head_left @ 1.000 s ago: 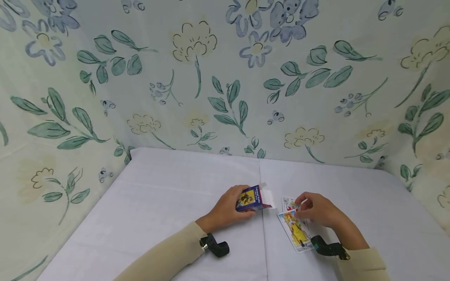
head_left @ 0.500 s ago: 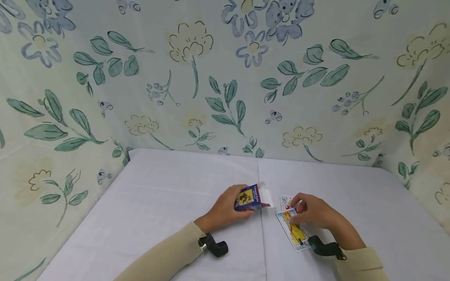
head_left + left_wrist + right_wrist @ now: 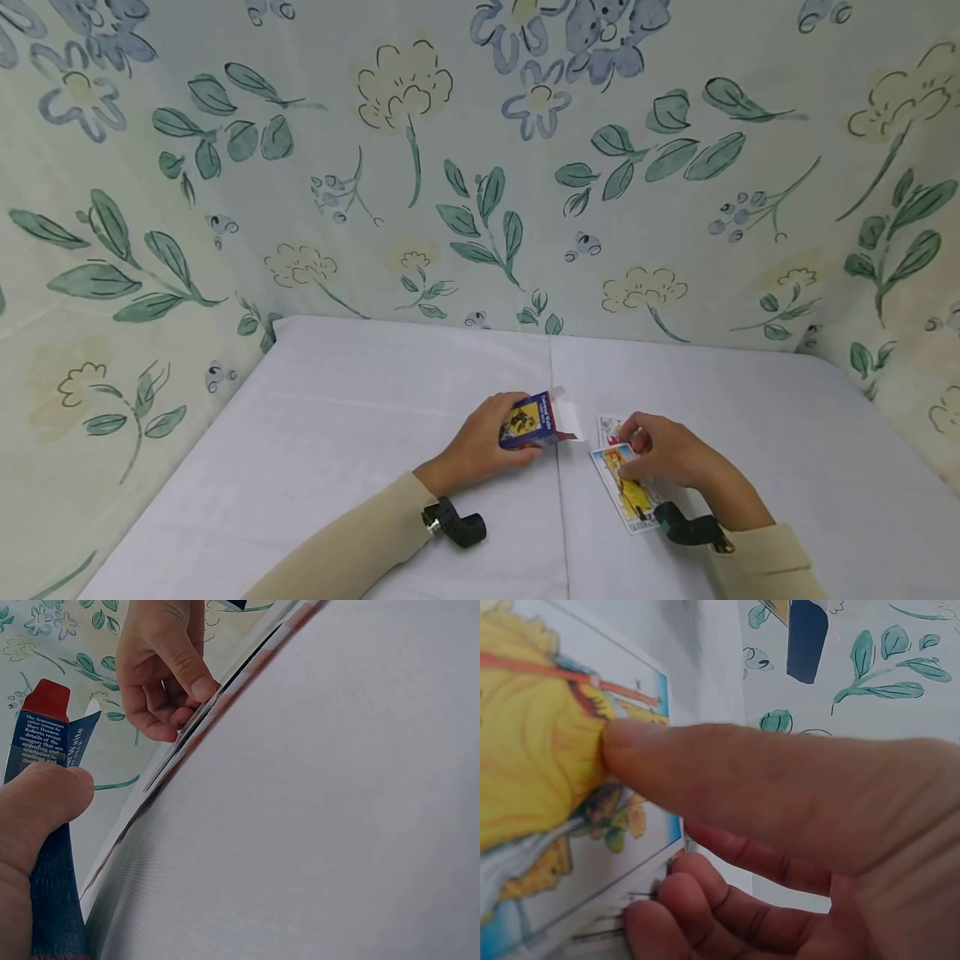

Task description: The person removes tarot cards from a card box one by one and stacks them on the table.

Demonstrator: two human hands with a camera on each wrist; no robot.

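My left hand (image 3: pixel 476 443) grips a blue tarot card box (image 3: pixel 527 422) with a yellow picture on its front. The box's end flap stands open toward the right, and the left wrist view shows my thumb (image 3: pixel 49 799) across its printed side (image 3: pixel 56 892). To the right, my right hand (image 3: pixel 671 448) pinches a tarot card (image 3: pixel 628 492) with a yellow-robed figure. In the right wrist view the thumb presses the card's face (image 3: pixel 540 750) and the other fingers curl behind its edge. A second card (image 3: pixel 607 429) shows red and white beyond it, partly covered by the hand and first card.
A white cloth (image 3: pixel 375 383) with a lengthwise crease covers the table. Behind and at both sides hangs a floral curtain (image 3: pixel 420 233). Black cameras (image 3: pixel 461 527) sit on both wrists, the right one (image 3: pixel 686 527) overlapping the card's lower corner in the head view.
My right thumb has shifted left and down onto the yellow card's face. The left hand keeps its grip on the box, and the head view has moved slightly.
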